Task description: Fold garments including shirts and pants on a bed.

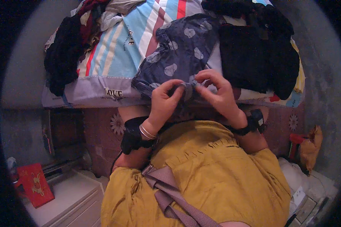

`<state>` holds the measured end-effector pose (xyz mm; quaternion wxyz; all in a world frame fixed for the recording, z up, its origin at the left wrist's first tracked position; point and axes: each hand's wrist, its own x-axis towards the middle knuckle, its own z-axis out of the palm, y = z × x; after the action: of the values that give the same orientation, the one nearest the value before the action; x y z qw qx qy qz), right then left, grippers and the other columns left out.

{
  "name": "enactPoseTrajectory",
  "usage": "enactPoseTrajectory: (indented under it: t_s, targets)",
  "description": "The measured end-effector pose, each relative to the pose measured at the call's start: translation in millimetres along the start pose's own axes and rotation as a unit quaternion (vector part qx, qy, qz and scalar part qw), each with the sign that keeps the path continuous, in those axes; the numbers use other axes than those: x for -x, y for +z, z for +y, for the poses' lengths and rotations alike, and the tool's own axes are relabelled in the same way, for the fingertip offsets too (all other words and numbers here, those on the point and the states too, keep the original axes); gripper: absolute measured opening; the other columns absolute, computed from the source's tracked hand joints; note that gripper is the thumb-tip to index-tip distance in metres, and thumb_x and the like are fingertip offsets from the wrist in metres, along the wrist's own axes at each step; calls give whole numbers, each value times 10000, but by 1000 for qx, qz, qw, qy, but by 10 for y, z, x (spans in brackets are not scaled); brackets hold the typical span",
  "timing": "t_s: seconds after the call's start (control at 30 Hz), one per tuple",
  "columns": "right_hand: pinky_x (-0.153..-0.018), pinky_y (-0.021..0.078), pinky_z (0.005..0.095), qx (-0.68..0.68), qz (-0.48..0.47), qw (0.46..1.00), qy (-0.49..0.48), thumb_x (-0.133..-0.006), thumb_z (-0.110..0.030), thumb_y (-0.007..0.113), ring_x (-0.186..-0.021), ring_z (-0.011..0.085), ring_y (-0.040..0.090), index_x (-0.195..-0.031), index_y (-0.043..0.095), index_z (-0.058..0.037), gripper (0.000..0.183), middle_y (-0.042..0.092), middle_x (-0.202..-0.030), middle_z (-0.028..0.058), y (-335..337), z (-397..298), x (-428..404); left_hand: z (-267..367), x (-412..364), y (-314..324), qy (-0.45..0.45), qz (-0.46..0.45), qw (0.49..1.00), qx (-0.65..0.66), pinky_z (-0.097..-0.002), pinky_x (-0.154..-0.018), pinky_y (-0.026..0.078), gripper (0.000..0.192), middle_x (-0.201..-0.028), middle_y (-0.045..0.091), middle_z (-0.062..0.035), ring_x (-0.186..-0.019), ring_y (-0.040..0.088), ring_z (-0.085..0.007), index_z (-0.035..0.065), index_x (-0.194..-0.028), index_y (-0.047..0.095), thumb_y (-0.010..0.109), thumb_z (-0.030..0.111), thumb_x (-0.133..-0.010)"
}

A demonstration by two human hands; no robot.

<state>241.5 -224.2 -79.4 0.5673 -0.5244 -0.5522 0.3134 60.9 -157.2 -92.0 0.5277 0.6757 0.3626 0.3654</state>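
A dark blue cloth garment [182, 54] with pale roundish spots lies spread on the bed, its near end drawn up towards me. My left hand [167, 98] pinches a bit of this fabric between thumb and fingers. Close beside it, my right hand [218, 92] grips another piece of the same edge between thumb and forefinger. The cloth between the two hands looks bunched and slightly blurred. Which part of the garment it is, I cannot tell.
The bed's patterned sheet [116, 54] bears stripes and printed writing. Dark clothes [64, 54] are heaped on the left, and black folded clothes [244, 54] lie on the right. A white cabinet [71, 195] stands at lower left, carrying a red box or packet [35, 184].
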Motion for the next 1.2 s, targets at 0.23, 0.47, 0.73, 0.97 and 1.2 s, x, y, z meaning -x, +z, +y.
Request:
enactPoseTrajectory:
  t_s: [0.23, 0.47, 0.73, 0.97, 1.2]
  targets:
    - [-814, 480, 393, 161, -18, 984, -74, -698, -32, 648, -910, 365, 590, -982, 607, -17, 287, 616, -948, 148, 207, 22, 26, 5, -14, 21, 76, -32, 996, -45, -271, -727, 481, 182, -904, 665, -87, -824, 626, -156, 21, -989, 666, 655, 31, -808]
    - [-817, 479, 335, 123, -19, 989, -79, -720, 2, 602, -898, 272, 620, -948, 614, -2, 229, 625, -923, 135, 10, -39, 26, -158, -130, -129, 214, -8, 952, -220, -360, -785, 491, 328, -921, 630, -111, -911, 609, -297, 50, -959, 636, 643, -50, -647]
    - [-838, 444, 246, 20, 87, 995, -44, -769, 67, 525, -919, 121, 575, -986, 608, -5, 244, 618, -932, 40, -332, -209, 37, -822, -272, -976, 133, 145, 939, -283, -345, -832, 477, 328, -958, 641, -114, -941, 612, -285, 50, -1004, 645, 607, -40, -691]
    - [-877, 435, 266, 31, 242, 966, -87, -804, 78, 519, -970, 144, 560, -1005, 600, -39, 246, 605, -1023, 44, -592, -144, 50, -728, -297, -1059, 10, 161, 966, -201, -238, -807, 476, 304, -1021, 648, -93, -912, 618, -139, 13, -1061, 629, 553, -67, -778]
    - [-888, 436, 263, -59, 340, 938, -36, -879, 2, 474, -981, 151, 568, -1091, 579, -14, 237, 592, -1078, 77, -923, -129, -33, -499, -320, -996, -3, 92, 994, 63, -234, -848, 461, 339, -1027, 629, -55, -933, 602, -133, -12, -1107, 592, 510, -106, -792]
